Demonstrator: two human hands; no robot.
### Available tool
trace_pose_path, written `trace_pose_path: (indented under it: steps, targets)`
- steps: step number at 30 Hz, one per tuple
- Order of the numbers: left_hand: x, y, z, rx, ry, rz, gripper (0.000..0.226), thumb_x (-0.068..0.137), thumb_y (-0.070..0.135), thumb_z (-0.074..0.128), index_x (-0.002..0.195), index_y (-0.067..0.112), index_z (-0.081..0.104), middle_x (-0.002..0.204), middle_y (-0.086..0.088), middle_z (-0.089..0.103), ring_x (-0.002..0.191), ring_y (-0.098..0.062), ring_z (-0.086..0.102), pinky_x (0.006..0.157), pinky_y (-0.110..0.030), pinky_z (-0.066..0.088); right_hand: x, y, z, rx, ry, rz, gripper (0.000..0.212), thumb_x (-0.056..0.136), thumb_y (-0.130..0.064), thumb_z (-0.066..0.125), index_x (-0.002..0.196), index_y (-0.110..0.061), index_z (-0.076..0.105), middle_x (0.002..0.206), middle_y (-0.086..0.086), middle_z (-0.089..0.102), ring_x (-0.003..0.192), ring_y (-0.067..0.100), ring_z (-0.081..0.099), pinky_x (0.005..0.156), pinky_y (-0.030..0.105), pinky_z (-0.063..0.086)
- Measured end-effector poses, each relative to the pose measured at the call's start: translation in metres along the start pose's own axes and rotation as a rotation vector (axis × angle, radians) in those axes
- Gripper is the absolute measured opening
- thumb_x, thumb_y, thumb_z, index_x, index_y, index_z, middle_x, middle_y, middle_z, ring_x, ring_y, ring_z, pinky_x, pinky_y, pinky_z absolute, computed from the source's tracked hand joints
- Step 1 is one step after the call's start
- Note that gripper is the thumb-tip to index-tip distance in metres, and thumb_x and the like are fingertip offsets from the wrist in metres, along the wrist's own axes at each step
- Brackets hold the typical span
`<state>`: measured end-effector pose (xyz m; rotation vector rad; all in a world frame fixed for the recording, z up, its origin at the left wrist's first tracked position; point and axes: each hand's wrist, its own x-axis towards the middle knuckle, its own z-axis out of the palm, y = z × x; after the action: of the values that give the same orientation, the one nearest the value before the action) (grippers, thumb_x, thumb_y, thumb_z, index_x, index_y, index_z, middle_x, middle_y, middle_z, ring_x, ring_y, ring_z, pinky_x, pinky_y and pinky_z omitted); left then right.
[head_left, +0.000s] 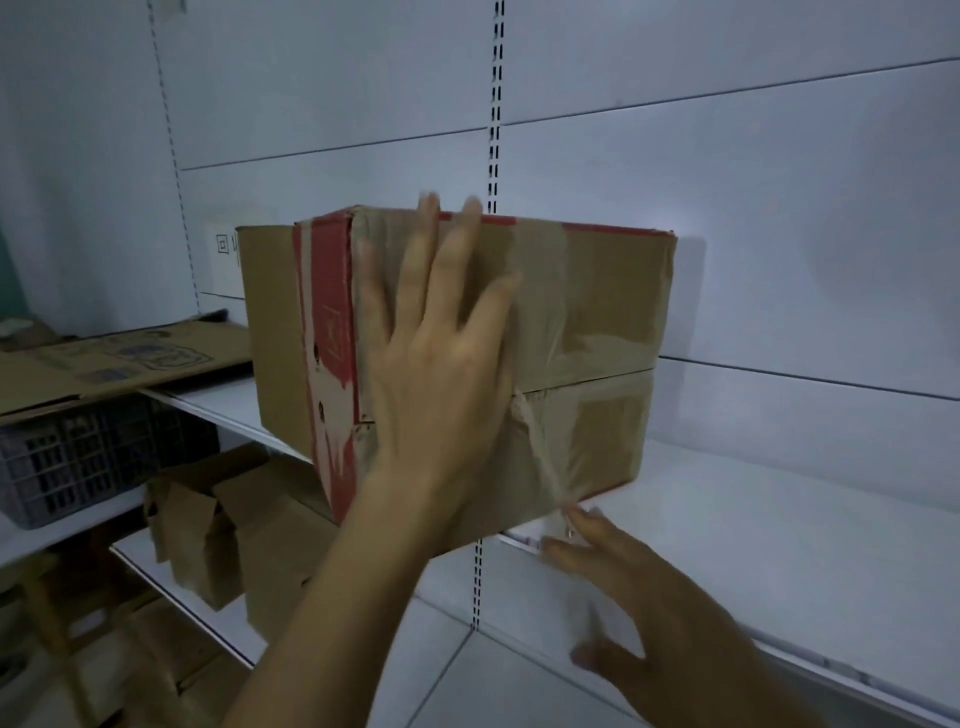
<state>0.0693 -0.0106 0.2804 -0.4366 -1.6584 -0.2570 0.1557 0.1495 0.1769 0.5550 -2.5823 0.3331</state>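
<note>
A taped brown cardboard box (597, 322) with red stripes stands on a white shelf (779, 530), its near corner jutting past the shelf's front edge. My left hand (441, 353) lies flat against the box's near face, fingers spread and straight, pointing up. My right hand (639, 587) is below the box's lower right corner, fingers straight and spread, fingertips by a loose strip of tape at the shelf edge; whether they touch it is unclear.
Flattened cardboard (119, 364) lies over a dark plastic crate (78, 457) on the left shelf. Small open cartons (234, 535) sit on a lower shelf. A slotted upright (493, 104) runs down the white back wall.
</note>
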Motion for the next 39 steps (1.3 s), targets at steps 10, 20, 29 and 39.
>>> trace_pose_path:
  steps: [10, 20, 29, 39]
  targets:
    - [0.030, -0.002, 0.027, 0.254, 0.032, -0.026, 0.042, 0.089, 0.040, 0.049, 0.125, 0.018, 0.058, 0.120, -0.003, 0.060, 0.121, -0.026, 0.049, 0.113, -0.048, 0.012, 0.043, -0.002, -0.030, 0.934, 0.389, 0.304, 0.018, 0.087, -0.015, 0.062, 0.072, -0.021, 0.072, 0.059, 0.000, 0.070, 0.052, 0.005, 0.064, 0.056, 0.013, 0.049]
    - [0.029, -0.009, 0.030, 0.281, 0.091, -0.026, 0.037, 0.092, 0.034, 0.049, 0.124, 0.019, 0.060, 0.119, -0.002, 0.062, 0.119, -0.025, 0.052, 0.113, -0.047, 0.016, 0.105, -0.014, -0.024, 0.392, 0.336, 0.447, 0.038, 0.081, -0.057, 0.060, 0.066, -0.023, 0.054, 0.058, -0.003, 0.061, 0.056, 0.009, 0.054, 0.050, 0.025, 0.034]
    - [0.028, -0.010, 0.030, 0.329, 0.071, -0.006, 0.042, 0.092, 0.045, 0.047, 0.123, 0.020, 0.059, 0.118, -0.003, 0.061, 0.118, -0.026, 0.052, 0.111, -0.049, 0.020, 0.080, 0.001, 0.002, 0.520, 0.369, 0.119, 0.045, 0.095, -0.033, 0.051, 0.053, -0.019, 0.043, 0.047, -0.003, 0.039, 0.045, 0.006, 0.037, 0.047, 0.022, 0.029]
    - [0.028, -0.036, 0.028, 0.340, 0.023, -0.022, 0.050, 0.095, 0.055, 0.040, 0.128, 0.021, 0.055, 0.126, -0.005, 0.058, 0.122, -0.028, 0.048, 0.112, -0.051, 0.022, 0.009, 0.040, -0.009, 0.317, 0.432, 0.159, 0.064, 0.085, -0.068, 0.034, 0.057, -0.013, 0.050, 0.046, -0.003, 0.043, 0.043, 0.008, 0.039, 0.048, 0.025, 0.035]
